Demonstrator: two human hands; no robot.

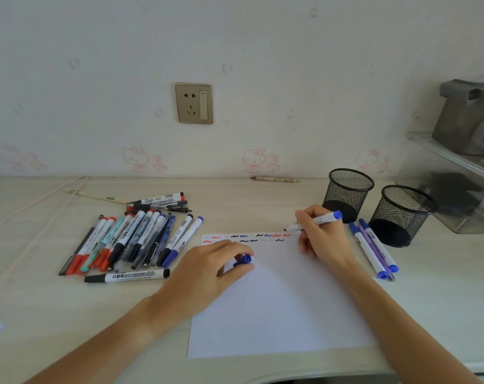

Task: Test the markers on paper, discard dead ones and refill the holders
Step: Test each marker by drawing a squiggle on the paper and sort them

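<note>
My right hand (319, 234) pinches a white, blue-ended marker (315, 220), its tip at the top right edge of the paper (279, 300) beside rows of red, black and blue squiggles. My left hand (215, 268) curls round a blue cap (243, 259), resting on the smooth white sheet. Two black mesh holders (348, 194) stand just beyond.

A gold wall socket (193, 103) sits on the pale wall above the bench (27, 273). Pink cat pictures (253, 159) run along the wall below the socket. A brown crayon (273, 179) lies on the bench, below and right of the socket. Far to the right of the socket, a grey bag (469, 117) sits on a clear shelf (454, 159).
</note>
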